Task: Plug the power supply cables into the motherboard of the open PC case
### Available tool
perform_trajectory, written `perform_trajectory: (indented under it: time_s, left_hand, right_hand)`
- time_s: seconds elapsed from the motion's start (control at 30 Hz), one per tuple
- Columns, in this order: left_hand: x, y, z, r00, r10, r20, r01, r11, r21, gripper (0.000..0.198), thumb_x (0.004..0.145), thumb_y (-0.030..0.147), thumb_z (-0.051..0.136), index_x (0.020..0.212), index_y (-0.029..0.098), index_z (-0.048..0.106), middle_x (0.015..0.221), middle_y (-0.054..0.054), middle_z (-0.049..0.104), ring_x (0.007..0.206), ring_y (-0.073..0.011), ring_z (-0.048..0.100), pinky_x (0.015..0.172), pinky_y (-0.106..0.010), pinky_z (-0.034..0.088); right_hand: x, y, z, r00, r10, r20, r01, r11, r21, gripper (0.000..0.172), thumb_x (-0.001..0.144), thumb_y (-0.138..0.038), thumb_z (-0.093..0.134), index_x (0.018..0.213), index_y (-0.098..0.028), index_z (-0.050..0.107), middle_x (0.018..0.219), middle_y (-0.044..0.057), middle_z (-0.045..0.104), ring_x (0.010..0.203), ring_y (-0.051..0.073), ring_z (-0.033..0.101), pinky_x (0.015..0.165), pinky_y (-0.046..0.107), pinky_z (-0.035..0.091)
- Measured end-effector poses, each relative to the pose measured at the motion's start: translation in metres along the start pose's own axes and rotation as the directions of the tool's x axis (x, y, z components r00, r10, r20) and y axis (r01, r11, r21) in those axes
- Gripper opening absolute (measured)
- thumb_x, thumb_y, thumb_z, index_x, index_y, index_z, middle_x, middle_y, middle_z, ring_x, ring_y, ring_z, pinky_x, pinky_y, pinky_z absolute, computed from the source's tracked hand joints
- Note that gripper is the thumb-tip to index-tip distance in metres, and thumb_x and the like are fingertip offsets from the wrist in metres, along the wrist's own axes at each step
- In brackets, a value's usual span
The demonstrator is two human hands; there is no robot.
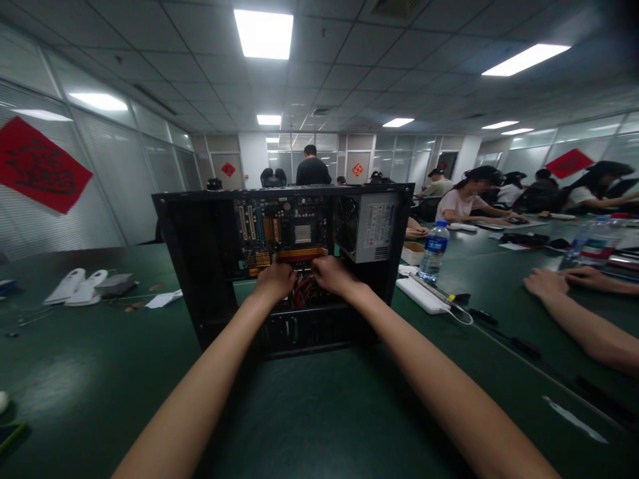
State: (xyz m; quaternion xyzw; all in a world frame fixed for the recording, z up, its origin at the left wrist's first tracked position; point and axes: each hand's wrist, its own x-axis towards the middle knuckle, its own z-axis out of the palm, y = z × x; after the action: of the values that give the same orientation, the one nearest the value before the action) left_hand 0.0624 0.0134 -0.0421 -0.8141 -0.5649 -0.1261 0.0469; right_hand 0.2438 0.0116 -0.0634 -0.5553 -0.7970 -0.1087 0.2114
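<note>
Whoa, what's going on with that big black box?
Someone's left hand and right hand are in the open side of a computer case on a green table. They're close together, near the board's lower edge and some coloured wires. Their fingertips are hidden, so I can't tell what they grip.

From my remote station I count one computer case (197,266), one motherboard (284,223), one power supply unit (375,229), two red wall posters (42,165), two smaller red door signs (228,169).
</note>
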Motion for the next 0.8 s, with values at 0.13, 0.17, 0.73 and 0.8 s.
perform_trajectory:
  time_s: [0.13,0.17,0.73,0.8]
  left_hand:
    - [0.0001,0.0012,-0.0013,1.0,0.0,0.008,0.0,1.0,0.007,0.041,0.098,0.04,0.04,0.107,0.021,0.074,0.109,-0.015,0.074,0.103,-0.0308,0.07,0.086,-0.039,0.053]
    - [-0.0001,0.0017,-0.0017,1.0,0.001,0.009,-0.001,1.0,0.016,0.042,0.098,0.04,0.039,0.107,0.02,0.074,0.109,-0.015,0.074,0.103,-0.0313,0.07,0.085,-0.039,0.054]
    - [0.0016,0.0011,0.001,1.0,-0.001,-0.02,0.002,1.0,0.031,0.041,0.096,0.041,0.04,0.104,0.021,0.076,0.105,-0.015,0.075,0.101,-0.0315,0.071,0.082,-0.04,0.054]
    - [0.0013,0.0004,0.002,1.0,-0.007,-0.028,0.008,1.0,0.028,0.041,0.096,0.041,0.041,0.104,0.021,0.076,0.105,-0.015,0.075,0.1,-0.0315,0.071,0.082,-0.04,0.054]
  right_hand:
    - [-0.0004,-0.0012,-0.0006,1.0,0.011,-0.004,-0.011,1.0,0.002,0.02,0.092,-0.014,0.052,0.099,-0.012,0.071,0.101,0.012,0.073,0.096,0.021,0.069,0.078,0.025,0.046]
    - [-0.0005,-0.0014,-0.0007,1.0,0.015,0.0,-0.015,1.0,0.001,0.02,0.092,-0.014,0.052,0.099,-0.013,0.071,0.101,0.012,0.073,0.096,0.021,0.069,0.078,0.025,0.046]
    - [0.0,-0.0031,-0.0036,0.999,0.049,0.015,-0.05,0.998,0.03,0.021,0.092,-0.016,0.053,0.1,-0.013,0.072,0.102,0.014,0.073,0.098,0.024,0.068,0.082,0.028,0.047]
    - [-0.0011,-0.0042,-0.0052,0.998,0.055,0.013,-0.056,0.997,0.046,0.021,0.092,-0.016,0.053,0.101,-0.013,0.072,0.103,0.014,0.073,0.097,0.024,0.068,0.082,0.028,0.047]
